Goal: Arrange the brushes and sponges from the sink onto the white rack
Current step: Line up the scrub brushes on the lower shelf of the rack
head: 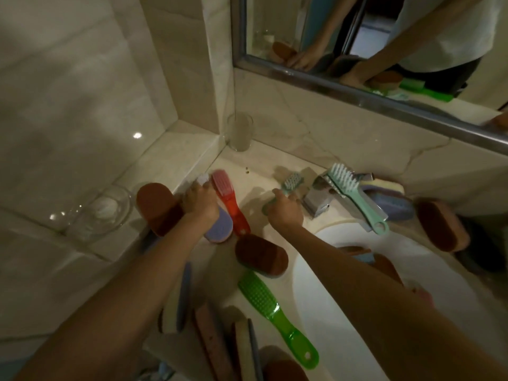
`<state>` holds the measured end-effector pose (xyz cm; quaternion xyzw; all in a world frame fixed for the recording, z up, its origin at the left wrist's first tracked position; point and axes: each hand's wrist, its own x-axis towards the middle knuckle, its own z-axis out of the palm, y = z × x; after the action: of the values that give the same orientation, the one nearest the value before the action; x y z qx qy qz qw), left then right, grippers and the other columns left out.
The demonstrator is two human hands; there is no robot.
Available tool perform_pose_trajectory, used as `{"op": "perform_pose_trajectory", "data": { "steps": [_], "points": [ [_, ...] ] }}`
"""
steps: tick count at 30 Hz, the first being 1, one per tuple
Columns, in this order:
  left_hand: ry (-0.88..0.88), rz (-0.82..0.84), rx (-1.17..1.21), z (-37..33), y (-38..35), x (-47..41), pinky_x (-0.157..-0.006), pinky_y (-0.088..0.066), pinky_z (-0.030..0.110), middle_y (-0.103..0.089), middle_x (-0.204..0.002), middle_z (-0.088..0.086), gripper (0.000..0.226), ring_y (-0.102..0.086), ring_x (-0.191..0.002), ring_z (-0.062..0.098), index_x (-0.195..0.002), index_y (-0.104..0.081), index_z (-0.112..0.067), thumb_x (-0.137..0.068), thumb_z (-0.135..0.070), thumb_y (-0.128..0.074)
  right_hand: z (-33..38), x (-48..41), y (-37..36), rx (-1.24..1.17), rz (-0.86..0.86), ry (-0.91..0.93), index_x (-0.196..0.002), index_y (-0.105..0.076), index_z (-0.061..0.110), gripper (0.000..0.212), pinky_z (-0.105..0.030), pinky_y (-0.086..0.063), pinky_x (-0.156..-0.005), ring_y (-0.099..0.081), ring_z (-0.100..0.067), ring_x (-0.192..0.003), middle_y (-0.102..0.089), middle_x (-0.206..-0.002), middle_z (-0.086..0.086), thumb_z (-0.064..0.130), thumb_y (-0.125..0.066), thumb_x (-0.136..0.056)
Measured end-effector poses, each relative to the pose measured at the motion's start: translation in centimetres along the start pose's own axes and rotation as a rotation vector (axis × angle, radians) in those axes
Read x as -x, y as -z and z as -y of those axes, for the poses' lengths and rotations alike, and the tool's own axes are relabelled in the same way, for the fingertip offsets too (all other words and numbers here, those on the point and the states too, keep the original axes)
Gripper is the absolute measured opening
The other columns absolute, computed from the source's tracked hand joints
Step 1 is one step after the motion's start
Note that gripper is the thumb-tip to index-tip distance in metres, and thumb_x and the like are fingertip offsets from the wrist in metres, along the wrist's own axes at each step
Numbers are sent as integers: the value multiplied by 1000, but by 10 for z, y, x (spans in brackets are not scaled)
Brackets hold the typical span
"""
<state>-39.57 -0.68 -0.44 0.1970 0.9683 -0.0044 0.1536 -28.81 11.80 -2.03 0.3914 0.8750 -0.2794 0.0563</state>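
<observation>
The sink [343,312] is filling the lower right, its white basin holding what is looking like a couple of brown sponges [384,266] near the far rim, half hidden under the right forearm. The counter [261,171] is wrapping around it, carrying the rest: a brown sponge [261,255] just off the basin's left rim, a green brush [272,312] along the near left rim with its handle pointing toward the person, and a mint brush [354,198] lying across the tap [324,196] at the back edge.

The left hand [200,200] is pressing down at the counter's back left corner, fingers closing over a purple-faced sponge [220,228] beside a red brush [231,202]. The right hand [286,209] is gripping a small teal brush [291,182], bristles up, long axis pointing away toward the back wall.

No white rack is showing clearly in this dim view. The sink's sponges are lying behind and right of both hands, nearer the right one.
</observation>
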Motion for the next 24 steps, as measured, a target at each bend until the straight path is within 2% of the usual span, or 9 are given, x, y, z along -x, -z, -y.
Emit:
{"op": "perform_pose_trajectory", "data": {
  "steps": [4,8,11,13,16,21,24],
  "points": [
    [20,12,-3,0,-3,-11,-99,-42,44,-49,-133,20,35,-48,-123,36,-129,-43,-1,-96,-3,-33,-4,-16,-3,98,32,-1,-125,-50,7,36,-46,-40,-98,-35,-38,-127,-32,-138,-22,19,-50,-91],
    [51,-61,4,0,-1,-15,-97,-43,47,-50,-129,21,32,-49,-121,37,-125,-43,0,-94,-5,-40,-16,-17,-6,86,22,-58,-127,-48,0,39,-46,-39,-104,-32,-37,-132,-29,-143,-20,17,-52,-92],
    [75,-89,26,-2,2,-16,-97,-42,47,-47,-131,23,34,-48,-121,38,-127,-38,2,-94,-6,-40,-17,-15,-9,46,-53,-53,-130,-43,0,41,-45,-44,-100,-39,-37,-127,-35,-139,-23,17,-51,-93],
    [97,-111,50,-2,3,-17,-97,-41,49,-46,-132,26,34,-48,-121,41,-129,-36,4,-97,-7,-34,-13,-19,-10,32,-74,-13,-130,-39,7,41,-46,-47,-95,-43,-38,-122,-37,-136,-23,16,-50,-91],
    [98,-188,69,-1,3,-17,-95,-41,49,-48,-129,27,33,-50,-117,43,-129,-35,4,-99,-7,-27,-8,-24,-12,109,-5,28,-129,-41,14,38,-46,-42,-97,-36,-37,-127,-32,-138,-20,17,-46,-92],
    [66,-188,154,-5,10,-4,-90,-44,44,-47,-128,24,32,-53,-113,39,-129,-36,1,-99,-9,-32,-14,-17,-20,191,-48,-31,-132,-43,6,38,-43,-37,-103,-33,-38,-129,-28,-142,-22,11,-42,-94],
    [51,-194,223,-7,9,4,-82,-44,41,-48,-125,21,31,-57,-106,35,-124,-45,0,-98,-14,-37,-15,-13,-21,176,-88,-90,-133,-40,-2,41,-41,-38,-103,-39,-37,-126,-35,-138,-23,6,-44,-93]
  ]
}}
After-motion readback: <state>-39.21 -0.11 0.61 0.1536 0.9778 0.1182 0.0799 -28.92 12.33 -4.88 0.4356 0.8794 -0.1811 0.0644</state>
